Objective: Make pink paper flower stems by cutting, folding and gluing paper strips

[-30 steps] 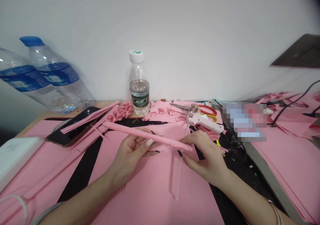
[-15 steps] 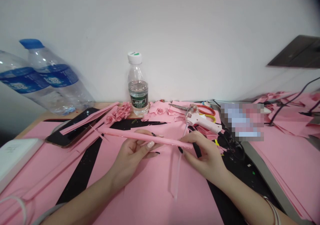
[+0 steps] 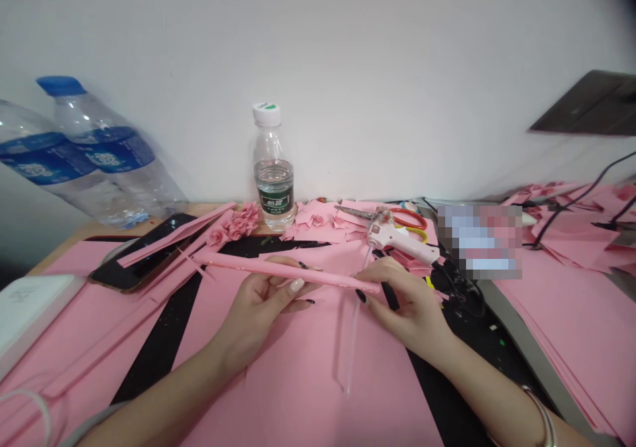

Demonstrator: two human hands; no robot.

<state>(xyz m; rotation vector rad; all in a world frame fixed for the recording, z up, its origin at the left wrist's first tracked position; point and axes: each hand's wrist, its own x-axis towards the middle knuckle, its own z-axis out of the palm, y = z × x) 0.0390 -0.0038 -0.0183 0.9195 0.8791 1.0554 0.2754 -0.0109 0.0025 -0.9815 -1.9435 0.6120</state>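
Note:
A rolled pink paper tube (image 3: 328,277) is held crosswise above the pink paper sheets (image 3: 318,381). Near its middle, my left hand (image 3: 268,298) is closed round it, thumb on the near side. My right hand (image 3: 405,298) pinches its right end between thumb and fingers. Shiny streaks that look like glue show along the tube. Just beyond my right hand lies a white glue gun (image 3: 405,243), a clear glue stick (image 3: 352,354) reaching from it toward me beneath the tube. Scissors (image 3: 410,218) with red and yellow handles lie behind the gun.
A water bottle (image 3: 275,195) stands by the wall; large bottles (image 3: 114,162) lean at the left. A phone (image 3: 144,261) lies under pink paper strips, near paper roses (image 3: 236,225). At left is a white box (image 3: 34,314). Black cables (image 3: 467,301) and stacked pink sheets (image 3: 561,328) are at right.
Almost nothing differs. Both hands keep their hold on the paper tube, and the whole view has shifted very slightly.

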